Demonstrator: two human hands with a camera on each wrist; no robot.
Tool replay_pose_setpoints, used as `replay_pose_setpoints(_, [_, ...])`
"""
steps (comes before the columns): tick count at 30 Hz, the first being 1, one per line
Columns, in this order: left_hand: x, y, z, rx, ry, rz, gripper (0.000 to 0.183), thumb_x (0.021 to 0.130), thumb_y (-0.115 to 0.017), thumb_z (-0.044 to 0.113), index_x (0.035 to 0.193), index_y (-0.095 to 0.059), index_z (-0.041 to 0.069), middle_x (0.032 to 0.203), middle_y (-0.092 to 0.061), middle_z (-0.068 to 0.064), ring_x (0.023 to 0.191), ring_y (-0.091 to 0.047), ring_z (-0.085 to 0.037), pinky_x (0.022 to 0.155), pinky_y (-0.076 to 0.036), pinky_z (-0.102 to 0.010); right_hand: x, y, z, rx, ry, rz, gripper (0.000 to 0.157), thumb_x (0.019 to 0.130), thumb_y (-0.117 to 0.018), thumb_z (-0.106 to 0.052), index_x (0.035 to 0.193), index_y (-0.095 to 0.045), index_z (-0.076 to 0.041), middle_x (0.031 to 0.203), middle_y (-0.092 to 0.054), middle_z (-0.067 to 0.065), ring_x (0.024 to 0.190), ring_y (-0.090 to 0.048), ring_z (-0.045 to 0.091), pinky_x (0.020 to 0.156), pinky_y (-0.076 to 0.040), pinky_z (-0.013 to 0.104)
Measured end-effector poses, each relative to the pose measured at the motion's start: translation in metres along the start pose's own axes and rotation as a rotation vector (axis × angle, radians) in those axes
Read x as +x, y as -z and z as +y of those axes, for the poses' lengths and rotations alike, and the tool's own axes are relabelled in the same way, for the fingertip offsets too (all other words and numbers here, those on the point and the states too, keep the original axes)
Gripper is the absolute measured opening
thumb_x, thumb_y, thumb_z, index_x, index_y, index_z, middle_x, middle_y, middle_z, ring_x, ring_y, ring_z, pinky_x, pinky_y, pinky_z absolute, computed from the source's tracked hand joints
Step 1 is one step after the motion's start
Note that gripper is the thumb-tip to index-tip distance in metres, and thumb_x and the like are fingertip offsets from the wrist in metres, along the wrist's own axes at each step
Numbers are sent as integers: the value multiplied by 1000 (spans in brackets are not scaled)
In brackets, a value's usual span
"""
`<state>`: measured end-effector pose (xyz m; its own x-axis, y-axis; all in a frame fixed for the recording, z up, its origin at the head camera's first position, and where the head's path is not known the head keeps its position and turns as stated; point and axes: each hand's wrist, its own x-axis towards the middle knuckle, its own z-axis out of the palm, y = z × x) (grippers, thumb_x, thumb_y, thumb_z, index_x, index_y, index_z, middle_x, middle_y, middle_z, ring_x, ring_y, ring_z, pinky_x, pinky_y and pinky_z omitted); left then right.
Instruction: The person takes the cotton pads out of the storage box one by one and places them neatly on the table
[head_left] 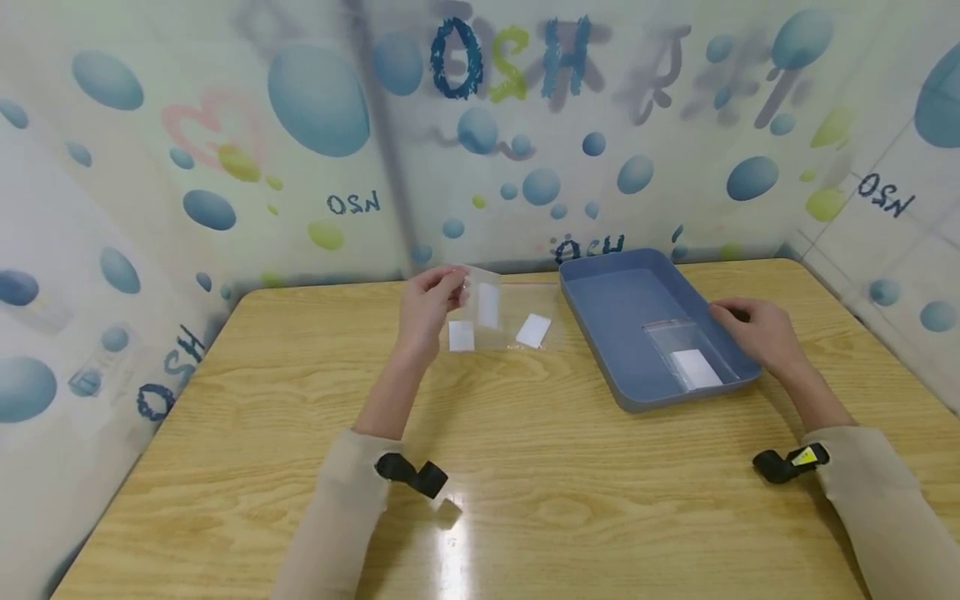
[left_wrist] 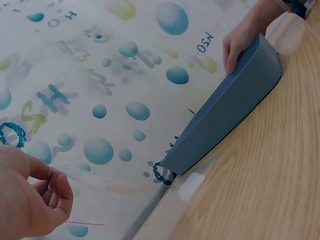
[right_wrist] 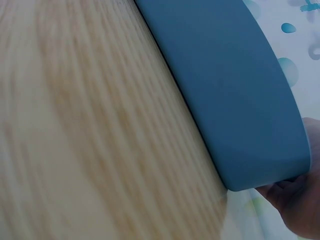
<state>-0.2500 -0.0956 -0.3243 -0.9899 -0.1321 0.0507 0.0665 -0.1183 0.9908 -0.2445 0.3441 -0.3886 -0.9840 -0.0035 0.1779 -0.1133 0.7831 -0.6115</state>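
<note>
My left hand [head_left: 426,307] pinches the upper edge of a clear plastic zip bag [head_left: 488,305] with a white rectangle inside, held up at the table's far edge. More clear bags lie flat under and beside it, one with a white rectangle [head_left: 534,331] and another white piece [head_left: 461,337] just below the hand. To the right, a blue-grey tray [head_left: 611,308] stands on the table, one clear zip bag with a white piece [head_left: 696,368] in its near right corner. My right hand [head_left: 761,332] grips the tray's right rim, thumb and fingers at the wall.
The wooden table [head_left: 480,450] backs against a wall covering [head_left: 420,167] printed with blue bubbles and letters, which also rises on both sides. Black wrist cameras are strapped over both sleeves [head_left: 337,508].
</note>
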Motion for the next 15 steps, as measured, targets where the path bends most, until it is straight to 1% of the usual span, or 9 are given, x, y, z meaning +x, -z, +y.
replay_pose_setpoints(2, [1,2,1,18,10,5,21,101,-62,9,109,-69,-9,83,-61,-2,73,-56,-10,68,-52,-20,-1,0,0,-1,1,2,50,107,-51,-34,126,-63,10,120,-63,33,106,-59,43,75,-43,26])
replay_pose_setpoints(5, [4,6,2,29,16,0,22,102,-61,9,111,-68,-9,84,-61,-2,73,-56,-9,68,-51,-19,-1,0,-1,-2,0,1,50,107,-51,-34,126,-62,10,120,-63,33,107,-59,43,77,-43,30])
replay_pose_setpoints(7, [5,9,3,22,22,-5,22,102,-59,8,112,-67,-10,86,-60,-3,74,-56,-9,67,-51,-18,-1,1,-1,-2,-2,-2,50,107,-50,-34,126,-62,10,121,-62,33,107,-59,44,78,-44,33])
replay_pose_setpoints(12, [9,18,3,13,39,-8,21,104,-55,8,112,-63,-10,92,-57,-4,76,-54,-10,66,-48,-17,-1,1,-2,-2,-3,-3,51,106,-51,-35,126,-63,10,121,-63,33,107,-59,43,78,-44,33])
replay_pose_setpoints(15, [12,24,3,17,52,4,19,105,-54,8,110,-63,-7,92,-56,-4,76,-54,-10,65,-47,-17,-1,1,-3,-4,-5,0,51,106,-50,-35,126,-63,10,121,-62,33,106,-59,43,81,-47,39])
